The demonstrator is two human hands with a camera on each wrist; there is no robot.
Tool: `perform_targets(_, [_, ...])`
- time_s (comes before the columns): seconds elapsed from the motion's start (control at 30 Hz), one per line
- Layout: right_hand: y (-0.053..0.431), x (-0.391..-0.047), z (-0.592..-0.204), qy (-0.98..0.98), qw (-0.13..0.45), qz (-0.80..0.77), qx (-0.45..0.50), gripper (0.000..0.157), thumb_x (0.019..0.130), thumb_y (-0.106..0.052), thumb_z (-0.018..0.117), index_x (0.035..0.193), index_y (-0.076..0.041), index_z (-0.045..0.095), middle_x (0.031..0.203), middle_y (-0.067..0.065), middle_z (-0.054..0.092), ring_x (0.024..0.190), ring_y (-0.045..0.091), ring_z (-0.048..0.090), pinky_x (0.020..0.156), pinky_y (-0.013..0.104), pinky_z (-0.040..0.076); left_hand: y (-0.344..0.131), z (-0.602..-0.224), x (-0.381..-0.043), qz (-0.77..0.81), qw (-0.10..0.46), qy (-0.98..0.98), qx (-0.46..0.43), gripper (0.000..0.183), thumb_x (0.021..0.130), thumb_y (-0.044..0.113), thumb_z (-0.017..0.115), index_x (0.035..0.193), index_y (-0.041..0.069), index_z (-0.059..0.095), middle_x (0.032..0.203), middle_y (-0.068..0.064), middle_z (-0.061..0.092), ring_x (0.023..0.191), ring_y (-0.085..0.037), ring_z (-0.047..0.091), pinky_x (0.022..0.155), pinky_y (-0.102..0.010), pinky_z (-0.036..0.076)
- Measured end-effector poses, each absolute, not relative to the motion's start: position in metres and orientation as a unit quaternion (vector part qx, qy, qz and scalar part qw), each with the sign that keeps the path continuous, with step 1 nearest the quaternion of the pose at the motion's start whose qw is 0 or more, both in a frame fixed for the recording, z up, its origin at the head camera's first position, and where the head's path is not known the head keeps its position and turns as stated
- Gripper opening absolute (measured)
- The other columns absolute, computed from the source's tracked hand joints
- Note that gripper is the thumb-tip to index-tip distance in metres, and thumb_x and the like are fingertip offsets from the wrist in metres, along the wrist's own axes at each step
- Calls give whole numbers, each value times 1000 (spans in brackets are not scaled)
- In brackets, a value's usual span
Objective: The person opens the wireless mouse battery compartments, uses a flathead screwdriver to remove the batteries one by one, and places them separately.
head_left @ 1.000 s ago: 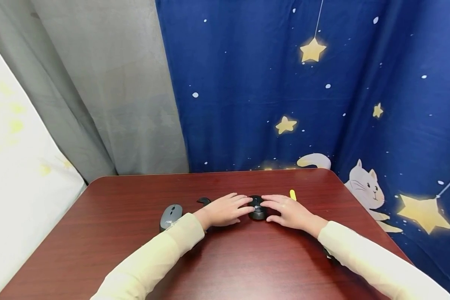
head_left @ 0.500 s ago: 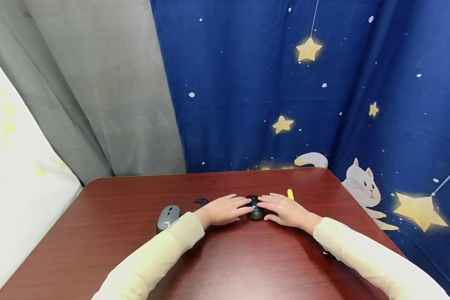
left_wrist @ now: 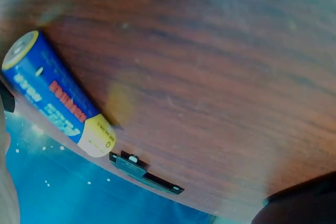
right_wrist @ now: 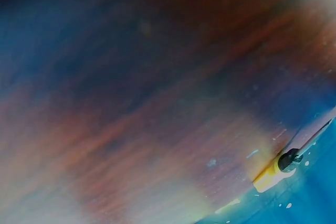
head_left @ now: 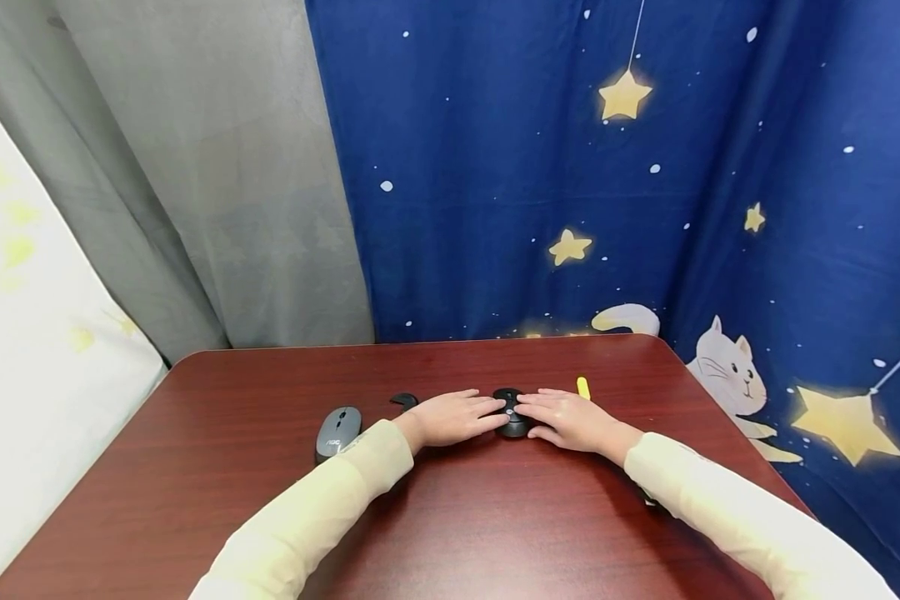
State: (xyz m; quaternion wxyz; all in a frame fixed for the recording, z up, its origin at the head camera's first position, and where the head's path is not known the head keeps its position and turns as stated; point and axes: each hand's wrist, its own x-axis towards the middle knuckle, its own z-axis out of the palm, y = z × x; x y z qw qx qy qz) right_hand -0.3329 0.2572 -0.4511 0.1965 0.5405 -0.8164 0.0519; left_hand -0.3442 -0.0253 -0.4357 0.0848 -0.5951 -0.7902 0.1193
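A black mouse (head_left: 512, 427) lies on the table between my two hands. My left hand (head_left: 453, 417) reaches in from its left, extended fingers touching the top near the edge. From the other side my right hand (head_left: 570, 422) rests its outstretched fingertips on the mouse, with the thumb spread lower down at the near right. In the left wrist view a blue and yellow battery (left_wrist: 60, 95) lies on the wood, beside a thin black plastic piece (left_wrist: 147, 176). Part of the black mouse is hidden under the fingers.
A grey mouse (head_left: 338, 432) sits left of my left wrist. Behind that wrist lies a curved black piece (head_left: 405, 401). A yellow-handled screwdriver (right_wrist: 270, 177) is beyond my right hand. A small dark object (head_left: 648, 498) shows under the right sleeve. Curtains hang behind the table (head_left: 270, 375).
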Motion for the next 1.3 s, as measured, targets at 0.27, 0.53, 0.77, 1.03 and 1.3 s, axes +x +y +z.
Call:
perform_targets(0.27, [258,-332,-452,-834,173,58,521,48,88,-25,72,130,-5,60,132,12,59,116,30,59,97,46,46,-23,-436,-346,142,130,-768,-611,41,106,23,38,145,10,41,147,-14,43,136,-22,38,111,-42,29])
perform_targets(0.53, [258,-331,-451,-841,161,57,514,48,90,-26,70,132,-6,59,134,12,58,118,28,57,99,45,45,-15,-439,-349,144,171,-751,-622,32,104,16,41,134,9,47,137,-14,51,125,-25,50,105,-42,38])
perform_targets(0.77, [258,-332,-451,-838,168,56,516,48,90,-26,69,132,-6,59,133,12,58,118,27,58,98,43,45,-8,-438,-351,153,207,-739,-623,20,102,15,42,120,10,51,125,-8,56,113,-22,55,98,-37,43])
perform_targets(1.03, [258,-332,-452,-836,171,60,517,47,90,-25,70,131,-5,59,132,13,59,118,27,58,97,44,46,-2,-441,-350,146,233,-742,-611,15,102,14,43,113,11,52,114,-5,57,105,-18,56,91,-33,46])
perform_targets(1.3, [259,-331,-453,-834,175,66,520,47,89,-23,71,130,-4,60,131,13,60,118,26,58,96,44,47,1,-440,-347,136,238,-745,-608,14,102,14,43,112,12,52,111,-3,57,101,-18,57,88,-32,47])
